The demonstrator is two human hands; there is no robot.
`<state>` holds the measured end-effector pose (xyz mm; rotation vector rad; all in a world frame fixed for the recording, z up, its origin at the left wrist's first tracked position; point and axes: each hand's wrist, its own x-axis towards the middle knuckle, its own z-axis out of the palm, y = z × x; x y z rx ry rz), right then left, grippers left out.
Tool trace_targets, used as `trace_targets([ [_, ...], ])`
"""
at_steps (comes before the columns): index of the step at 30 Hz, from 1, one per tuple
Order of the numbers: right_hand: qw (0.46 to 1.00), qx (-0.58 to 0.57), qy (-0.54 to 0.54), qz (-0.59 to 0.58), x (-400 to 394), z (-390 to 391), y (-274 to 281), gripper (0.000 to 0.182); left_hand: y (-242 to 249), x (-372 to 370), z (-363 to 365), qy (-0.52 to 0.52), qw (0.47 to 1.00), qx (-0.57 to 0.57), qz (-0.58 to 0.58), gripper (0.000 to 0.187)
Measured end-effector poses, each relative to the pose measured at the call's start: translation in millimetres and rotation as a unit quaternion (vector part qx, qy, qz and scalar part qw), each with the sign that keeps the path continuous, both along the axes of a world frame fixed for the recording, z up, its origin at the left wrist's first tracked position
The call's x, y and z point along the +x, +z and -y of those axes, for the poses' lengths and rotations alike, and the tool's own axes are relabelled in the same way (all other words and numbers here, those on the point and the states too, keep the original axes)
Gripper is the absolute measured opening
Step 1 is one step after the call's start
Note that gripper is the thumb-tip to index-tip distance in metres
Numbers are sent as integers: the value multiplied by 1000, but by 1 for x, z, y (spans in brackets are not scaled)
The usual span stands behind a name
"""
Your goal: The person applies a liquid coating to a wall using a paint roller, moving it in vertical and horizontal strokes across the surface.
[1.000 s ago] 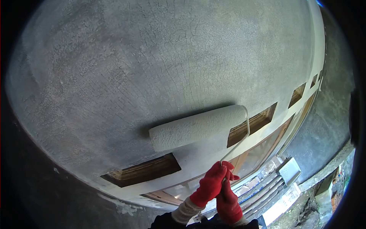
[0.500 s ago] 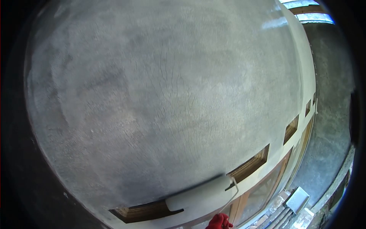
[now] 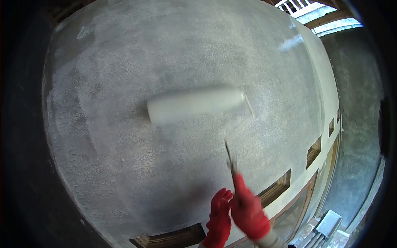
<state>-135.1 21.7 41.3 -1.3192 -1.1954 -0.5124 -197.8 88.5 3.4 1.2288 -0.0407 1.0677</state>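
A wide paint roller (image 3: 196, 104) with a pale sleeve lies across the grey, rough wall (image 3: 136, 161), blurred by motion. From its right end a bent wire frame leads down to a dark handle. My right hand (image 3: 250, 213), in a red glove, is closed around this handle at the lower middle. Close by on the left is my left hand (image 3: 218, 219), also gloved in red. Its fingers point up and curve slightly beside the right hand, with nothing visible in them.
Several rectangular recesses line the wall's lower part, one (image 3: 169, 237) below my hands and another (image 3: 275, 188) to their right. A paint tray (image 3: 329, 223) stands at the lower right, near a glazed wooden frame (image 3: 293, 208). Beams and daylight show at the upper right.
The roller has moved up the wall from beside the lower recesses to the middle. Both red-gloved hands now show, where before only part of one appeared at the bottom edge.
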Motion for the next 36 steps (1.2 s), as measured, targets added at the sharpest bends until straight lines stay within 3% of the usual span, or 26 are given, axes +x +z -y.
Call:
trace_targets([
  [3, 994, 76, 77, 27, 23, -19, 77, 75, -22, 0, -4, 31, 998, 42, 20, 44],
  [6, 995, 82, 43, 45, 24, -22, 86, 77, -60, 7, -11, 4, 1000, 26, 1, 43],
  [8, 997, 54, 41, 32, 21, -9, 47, 76, -56, -4, 4, -1, 1000, 9, -15, 43],
  [10, 1000, 1, 16, 25, 18, 0, -25, 75, -67, -12, 16, 49, 998, 15, -20, 40],
  [11, 999, 13, 34, 33, 19, -2, -70, 75, -65, -28, 18, 41, 985, 125, -109, 48],
  [12, 997, -53, 46, -27, 10, 3, -118, 65, -76, -29, 25, 10, 992, 76, -102, 49],
  [13, 987, -55, 133, -72, -9, 23, -149, 56, -80, -36, 35, 62, 973, 114, -190, 51],
  [14, 968, -56, 217, -112, -21, 39, -163, 49, -84, -38, 42, 114, 944, 151, -270, 54],
  [16, 964, -42, 228, -133, -24, 36, -166, 49, -113, -40, 37, 89, 907, 114, -395, 58],
  [18, 952, -20, 248, -181, -29, 32, -168, 49, -134, -36, 30, 50, 925, 92, -365, 60],
  [20, 936, 1, 265, -234, -35, 29, -172, 48, -133, -30, 19, 106, 894, 121, -419, 63],
  [21, 926, 11, 274, -260, -36, 28, -174, 48, -118, -36, 20, 85, 929, 175, -315, 66],
  [22, 964, -1, 193, -183, -21, 17, -160, 50, -95, -36, 25, 47, 963, 96, -248, 61],
  [24, 994, -25, 63, -81, 0, 14, -83, 71, -69, -38, 24, 68, 972, 181, -134, 54],
  [26, 997, 57, 46, -16, 13, 6, -3, 67, -46, -38, 35, 55, 976, 172, -122, 53],
  [29, 987, 151, 58, 11, 49, -17, 63, 62, -34, -39, 46, 62, 970, 194, -135, 51],
  [30, 982, 177, 63, 9, 53, -18, 75, 62, -32, -37, 47, 80, 958, 222, -162, 51],
  [31, 982, 179, 63, 11, 57, -15, 76, 62, -40, -31, 44, 48, 973, 171, -144, 50],
  [34, 980, 194, 22, 30, 79, -4, 65, 62, -52, -25, 39, 39, 976, 156, -146, 49],
  [36, 987, 159, 14, 2, 94, 4, 57, 62, -52, -18, 41, 31, 974, 159, -156, 49],
])
